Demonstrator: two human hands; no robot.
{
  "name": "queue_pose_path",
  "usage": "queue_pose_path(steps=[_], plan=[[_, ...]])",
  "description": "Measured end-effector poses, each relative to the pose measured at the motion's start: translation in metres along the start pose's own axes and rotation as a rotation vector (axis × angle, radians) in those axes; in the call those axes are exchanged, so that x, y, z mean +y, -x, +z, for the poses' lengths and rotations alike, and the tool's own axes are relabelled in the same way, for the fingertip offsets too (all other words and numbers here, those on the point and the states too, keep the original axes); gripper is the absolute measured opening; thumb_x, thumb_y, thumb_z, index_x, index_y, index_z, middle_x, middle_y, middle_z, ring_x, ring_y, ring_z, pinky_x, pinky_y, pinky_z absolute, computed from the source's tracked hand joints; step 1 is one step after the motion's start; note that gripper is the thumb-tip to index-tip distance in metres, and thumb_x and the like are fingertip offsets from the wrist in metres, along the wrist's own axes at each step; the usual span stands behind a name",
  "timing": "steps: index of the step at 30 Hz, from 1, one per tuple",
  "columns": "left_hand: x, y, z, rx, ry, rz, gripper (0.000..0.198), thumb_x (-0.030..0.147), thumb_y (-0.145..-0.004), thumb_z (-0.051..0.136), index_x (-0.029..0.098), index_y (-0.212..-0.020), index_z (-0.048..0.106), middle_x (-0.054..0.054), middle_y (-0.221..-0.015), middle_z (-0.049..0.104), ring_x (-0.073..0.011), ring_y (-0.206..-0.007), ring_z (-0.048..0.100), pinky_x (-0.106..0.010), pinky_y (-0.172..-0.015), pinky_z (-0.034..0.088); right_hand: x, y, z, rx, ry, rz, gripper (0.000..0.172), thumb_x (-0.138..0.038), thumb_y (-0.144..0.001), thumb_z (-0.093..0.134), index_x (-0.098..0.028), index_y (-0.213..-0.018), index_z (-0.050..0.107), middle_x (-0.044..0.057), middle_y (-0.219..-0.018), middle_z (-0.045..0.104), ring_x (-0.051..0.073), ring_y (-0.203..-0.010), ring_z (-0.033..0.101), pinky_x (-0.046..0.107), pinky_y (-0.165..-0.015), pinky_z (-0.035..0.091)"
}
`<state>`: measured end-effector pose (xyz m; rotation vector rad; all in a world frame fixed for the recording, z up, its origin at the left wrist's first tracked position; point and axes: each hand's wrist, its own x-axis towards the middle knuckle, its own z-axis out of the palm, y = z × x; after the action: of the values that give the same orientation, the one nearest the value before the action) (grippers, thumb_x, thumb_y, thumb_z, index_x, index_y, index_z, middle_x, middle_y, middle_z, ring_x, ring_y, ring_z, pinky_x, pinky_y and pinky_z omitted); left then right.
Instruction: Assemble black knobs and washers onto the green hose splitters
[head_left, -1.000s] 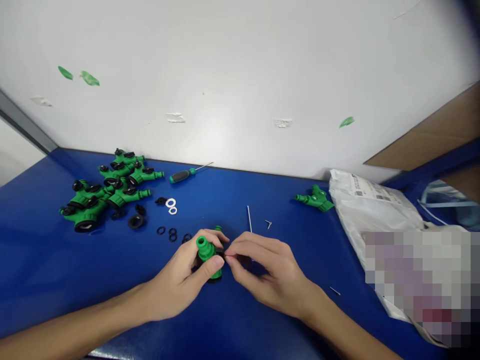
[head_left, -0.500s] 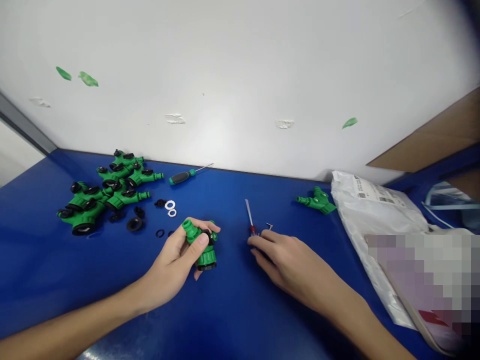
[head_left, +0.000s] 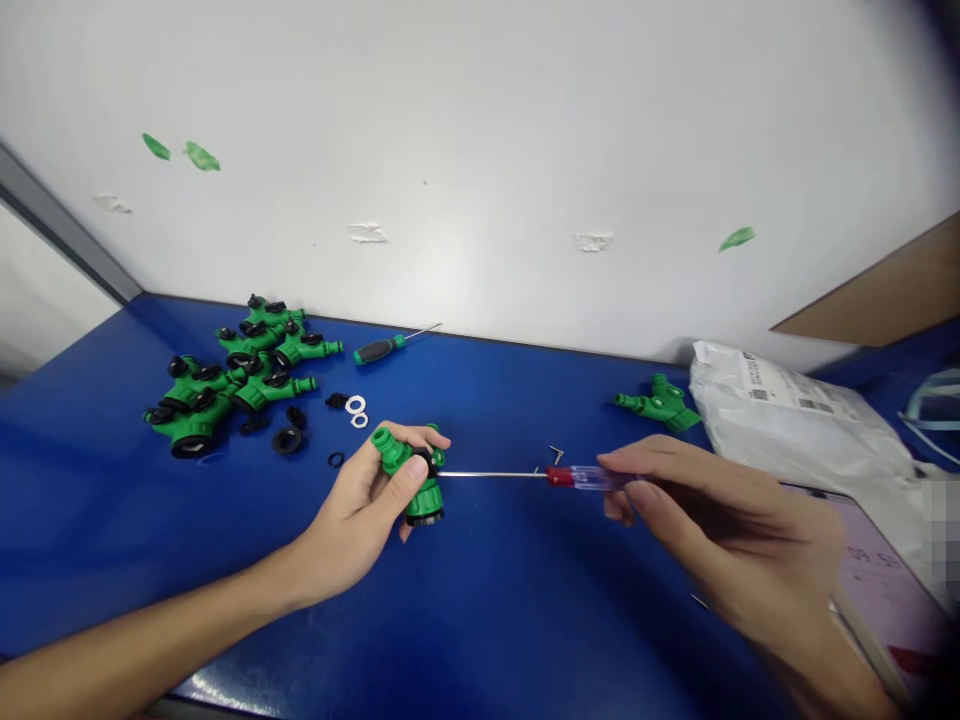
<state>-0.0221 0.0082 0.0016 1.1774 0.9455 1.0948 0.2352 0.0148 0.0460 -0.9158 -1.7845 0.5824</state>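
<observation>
My left hand is closed round a green hose splitter, thumb on its black valve part. Between the thumb and fingers of my right hand is a screwdriver with a clear and red handle. Its shaft lies level, and the tip reaches the side of the splitter near the black part; whether it sits in a screw I cannot tell. A few small screws lie on the table just behind the screwdriver handle.
Several green splitters are grouped at the left. Near them lie black rings, white washers and a green-black screwdriver. Back right are another green splitter body, a white plastic bag and a phone.
My right hand has picked up the red-handled screwdriver from the table and brought its tip to the splitter. The left hand keeps its hold; the view has shifted slightly.
</observation>
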Motion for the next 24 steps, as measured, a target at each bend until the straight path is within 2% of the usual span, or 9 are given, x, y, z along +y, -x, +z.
queue_pose_path(steps=[18,24], plan=[[-0.0016,0.0025,-0.0015,-0.048,-0.049,0.003,0.022,0.043,-0.097,0.053,0.022,-0.101,0.053,-0.008,-0.123,0.057,-0.0102,-0.07,0.06,-0.02,-0.049,0.049,-0.0044,-0.001,0.0007,-0.004,0.095,-0.05,0.039,0.003,-0.081,0.058,-0.027,-0.1,0.075,0.001,-0.07,0.067,0.011,-0.056,0.063,0.021,-0.047,0.051],[-0.0034,0.0012,-0.0021,-0.049,-0.079,-0.009,0.023,0.045,-0.097,0.051,0.022,-0.102,0.052,-0.007,-0.123,0.057,-0.0081,-0.067,0.056,-0.019,-0.049,0.049,-0.0036,0.0001,-0.0022,-0.046,0.145,-0.088,0.031,-0.002,-0.081,0.064,-0.027,-0.097,0.075,0.003,-0.085,0.069,0.015,-0.07,0.066,0.024,-0.054,0.054]])
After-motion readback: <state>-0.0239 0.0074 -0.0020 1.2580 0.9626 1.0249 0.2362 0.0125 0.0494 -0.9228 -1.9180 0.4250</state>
